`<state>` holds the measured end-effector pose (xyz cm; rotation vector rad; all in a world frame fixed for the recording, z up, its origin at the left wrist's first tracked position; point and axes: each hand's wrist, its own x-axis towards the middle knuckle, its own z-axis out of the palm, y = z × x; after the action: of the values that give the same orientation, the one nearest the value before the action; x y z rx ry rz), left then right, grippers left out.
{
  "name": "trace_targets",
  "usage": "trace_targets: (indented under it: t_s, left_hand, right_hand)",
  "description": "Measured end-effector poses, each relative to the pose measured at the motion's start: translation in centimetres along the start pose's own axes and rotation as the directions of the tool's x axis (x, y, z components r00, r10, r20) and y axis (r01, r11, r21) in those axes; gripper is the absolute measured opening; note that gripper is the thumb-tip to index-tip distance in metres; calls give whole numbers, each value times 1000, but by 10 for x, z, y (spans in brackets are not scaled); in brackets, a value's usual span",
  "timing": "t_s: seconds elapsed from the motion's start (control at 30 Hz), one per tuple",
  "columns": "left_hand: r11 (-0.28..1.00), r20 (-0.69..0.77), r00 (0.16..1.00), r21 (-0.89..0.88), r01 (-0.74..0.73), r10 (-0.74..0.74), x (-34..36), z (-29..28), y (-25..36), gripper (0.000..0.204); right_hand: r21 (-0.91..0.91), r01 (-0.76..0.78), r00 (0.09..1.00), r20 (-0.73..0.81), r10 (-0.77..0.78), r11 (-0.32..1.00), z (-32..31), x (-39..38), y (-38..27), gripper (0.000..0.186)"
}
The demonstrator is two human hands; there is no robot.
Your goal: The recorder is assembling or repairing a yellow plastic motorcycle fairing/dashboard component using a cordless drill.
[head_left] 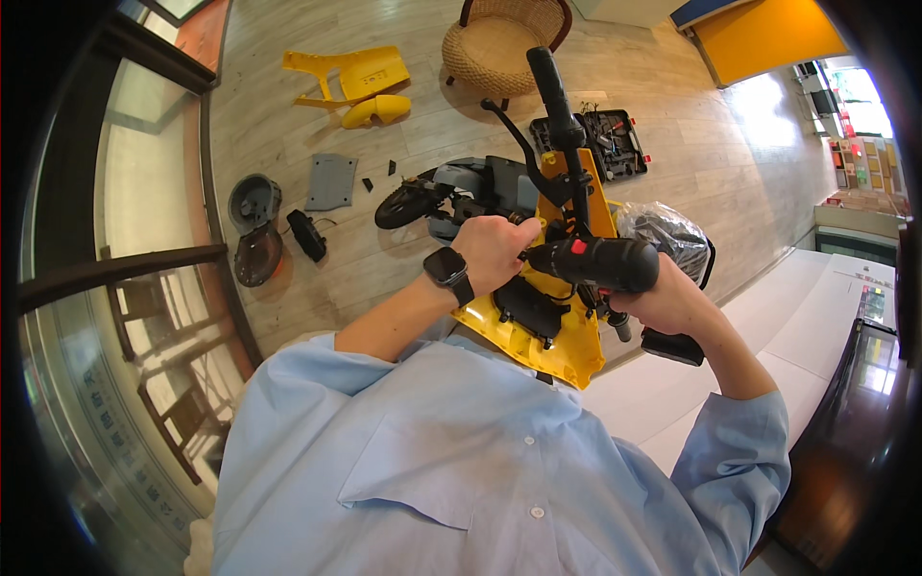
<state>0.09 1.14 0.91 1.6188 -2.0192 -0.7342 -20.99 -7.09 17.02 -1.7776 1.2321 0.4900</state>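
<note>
My right hand (669, 303) is wrapped round the handle of a black cordless drill (603, 263) with a red mark on its body. The drill lies level over a partly stripped yellow scooter, its front end pointing left toward my left hand (492, 252). That hand, with a black watch at the wrist, is closed beside the drill's tip; what its fingers hold is hidden. Just below is the scooter's yellow body panel (574, 348) with a black part (526, 309) in it. Beyond my hands rises the handlebar with its black grip (549, 82) and brake lever (514, 134).
A black wheel (403, 204) shows left of the scooter. Yellow panels (370, 75), a grey panel (331, 182) and a round grey tub (255, 200) lie on the floor. A tool case (617, 144), wicker chair (499, 48) and plastic-wrapped item (665, 235) stand beyond and to the right.
</note>
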Motion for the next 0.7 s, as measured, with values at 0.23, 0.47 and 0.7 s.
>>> trace_targets:
  t_s: [0.23, 0.47, 0.7]
  left_hand:
    - [1000, -1, 1000, 18, -5, 5, -2, 1, 0, 33]
    - [1000, -11, 1000, 6, 1, -1, -4, 3, -5, 31]
    - [999, -18, 1000, -33, 8, -8, -6, 3, -6, 32]
  right_hand:
    - [-57, 73, 997, -15, -74, 996, 6, 6, 10, 32]
    - [9, 83, 996, -30, -83, 996, 15, 8, 16, 32]
    - [-20, 37, 999, -18, -37, 999, 11, 9, 14, 33]
